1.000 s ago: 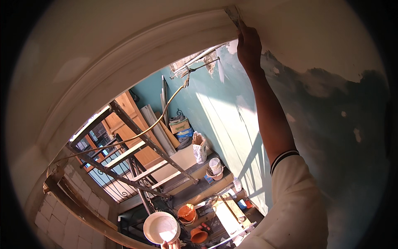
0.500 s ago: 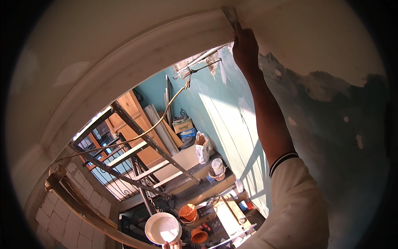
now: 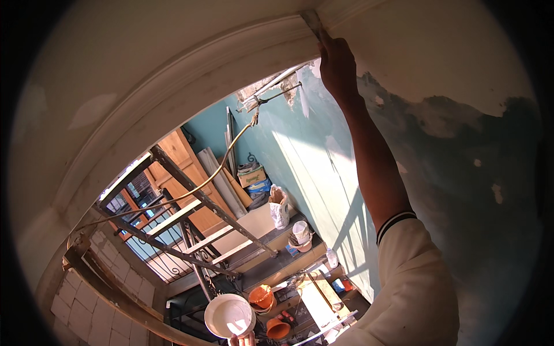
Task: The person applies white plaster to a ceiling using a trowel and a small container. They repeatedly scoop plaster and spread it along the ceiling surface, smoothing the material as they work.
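Note:
My right hand (image 3: 339, 69) is raised high and closed round a putty knife (image 3: 312, 24). The blade lies against the ceiling moulding (image 3: 231, 49), at the corner where it meets the right wall. Low in the picture, my left hand (image 3: 242, 340) grips the near rim of a white bucket (image 3: 229, 316); only its fingertips show. Pale material and a bright sunlit patch appear inside the bucket. Below the corner, the right wall (image 3: 456, 167) has a ragged edge between pale coating and dull blue-green paint.
A ladder (image 3: 190, 210) leans below, and a yellowish cable (image 3: 222, 164) hangs across. A curved wooden beam (image 3: 115, 294) runs at lower left. Farther down are orange buckets (image 3: 261, 296), a white sack (image 3: 279, 206), a cardboard box (image 3: 252, 176), a wooden door (image 3: 179, 167) and steps (image 3: 277, 268).
The putty knife and my right hand have shifted slightly left along the moulding corner. The white bucket sits a little farther right in the picture. The view has moved slightly.

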### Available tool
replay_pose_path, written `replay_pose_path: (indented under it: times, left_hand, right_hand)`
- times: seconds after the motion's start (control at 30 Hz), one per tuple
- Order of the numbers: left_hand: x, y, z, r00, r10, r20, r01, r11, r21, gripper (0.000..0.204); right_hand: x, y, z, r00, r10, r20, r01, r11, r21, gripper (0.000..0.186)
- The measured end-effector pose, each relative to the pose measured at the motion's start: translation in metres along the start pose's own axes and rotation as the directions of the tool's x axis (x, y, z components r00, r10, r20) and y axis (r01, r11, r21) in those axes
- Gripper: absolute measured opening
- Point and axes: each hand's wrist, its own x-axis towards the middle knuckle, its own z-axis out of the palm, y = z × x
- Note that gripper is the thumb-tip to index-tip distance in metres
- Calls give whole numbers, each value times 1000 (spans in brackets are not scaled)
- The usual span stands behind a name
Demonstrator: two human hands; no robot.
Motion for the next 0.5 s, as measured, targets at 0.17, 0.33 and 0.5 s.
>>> replay_pose_path:
  times: [0.17,0.33,0.5]
  left_hand:
    - [-3,18,7,975,-220,14,212,922,-324,50]
    - [-1,28,22,982,-190,13,181,906,-382,55]
    - [3,-6,-7,996,-84,3,84,980,-181,52]
  right_hand:
    - [0,-13,0,1000,18,-14,-18,1000,16,41]
    - [-2,-55,-2,998,32,53,-37,996,86,43]
    - [-20,-106,6,996,-6,90,-20,959,284,45]
